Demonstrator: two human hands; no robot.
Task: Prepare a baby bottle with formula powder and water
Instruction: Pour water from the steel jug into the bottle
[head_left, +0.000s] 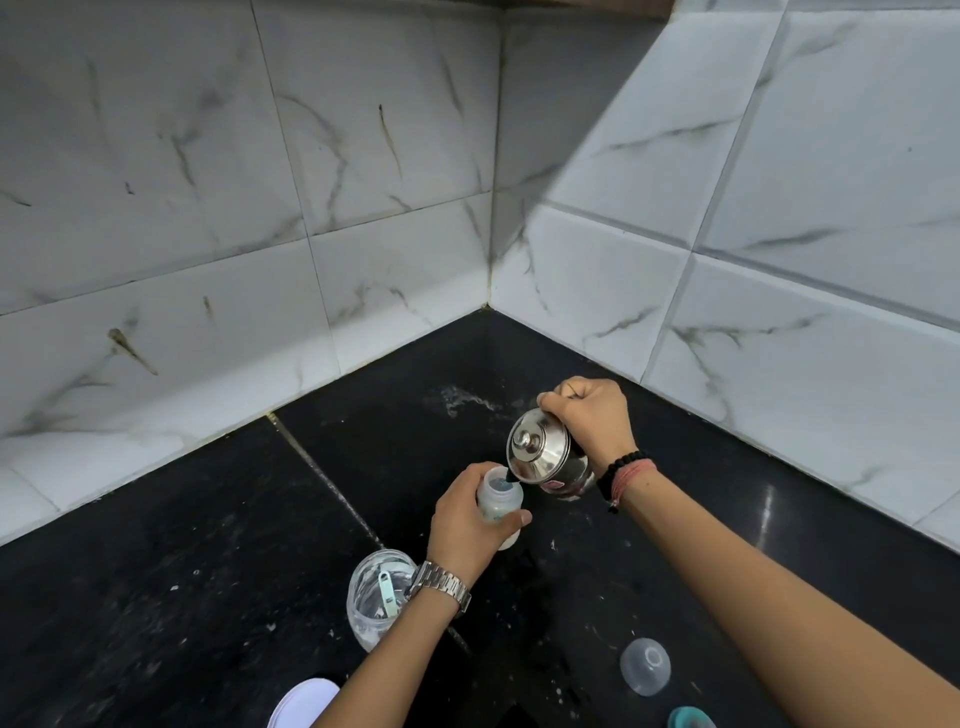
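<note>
Home kitchen: tiled walls (363, 156), black counter (156, 571).

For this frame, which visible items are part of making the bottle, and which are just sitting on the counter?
In use:
- baby bottle, gripped by the left hand
- steel kettle, tilted over the bottle mouth by the right hand
- clear jar with a scoop inside, likely the formula

Lying about:
- clear dome cap
- white lid
- teal item at the bottom edge
</note>
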